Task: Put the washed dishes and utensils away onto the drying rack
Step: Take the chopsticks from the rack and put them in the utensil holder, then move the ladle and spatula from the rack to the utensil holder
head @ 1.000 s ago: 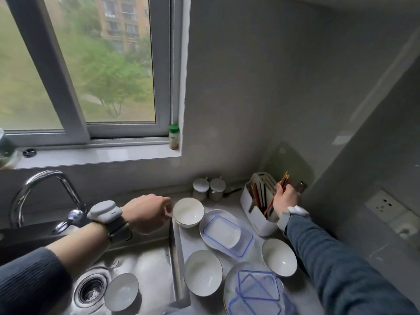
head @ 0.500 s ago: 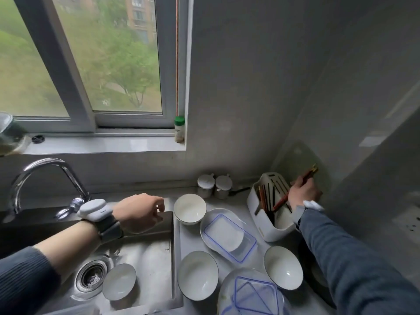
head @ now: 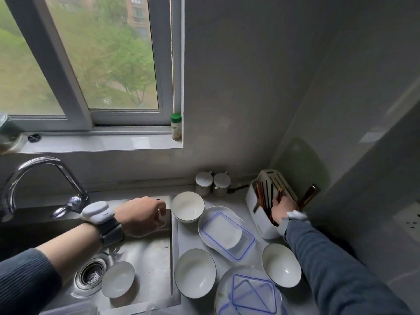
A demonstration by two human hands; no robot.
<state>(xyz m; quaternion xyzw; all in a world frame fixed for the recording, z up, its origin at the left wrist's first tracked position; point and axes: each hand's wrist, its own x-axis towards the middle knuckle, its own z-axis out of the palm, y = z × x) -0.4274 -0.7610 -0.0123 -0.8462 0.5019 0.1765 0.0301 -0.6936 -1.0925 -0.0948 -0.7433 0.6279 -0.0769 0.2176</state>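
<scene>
A white utensil rack (head: 261, 223) stands in the counter's back right corner with several dark chopsticks upright in it. My right hand (head: 284, 206) reaches into its right side and grips a few chopsticks (head: 279, 192), whose tips point up. My left hand (head: 141, 214) hovers over the sink's right rim (head: 174, 242), fingers loosely curled, holding nothing. Three white bowls sit on the counter: one (head: 188, 206) beside my left hand, one (head: 195, 272) near the front, one (head: 281, 264) under my right forearm. A small bowl (head: 118, 279) lies in the sink.
A plate carrying a blue-rimmed clear lid (head: 227, 233) lies mid-counter, and another lid (head: 250, 292) rests on a plate at the front. Two white jars (head: 212, 183) stand by the wall. A cutting board (head: 302, 164) leans behind the rack. The faucet (head: 41, 164) arches at left above the drain (head: 91, 272).
My right hand has come down from beside the cutting board and lowered the chopsticks into the rack. My left hand has barely moved.
</scene>
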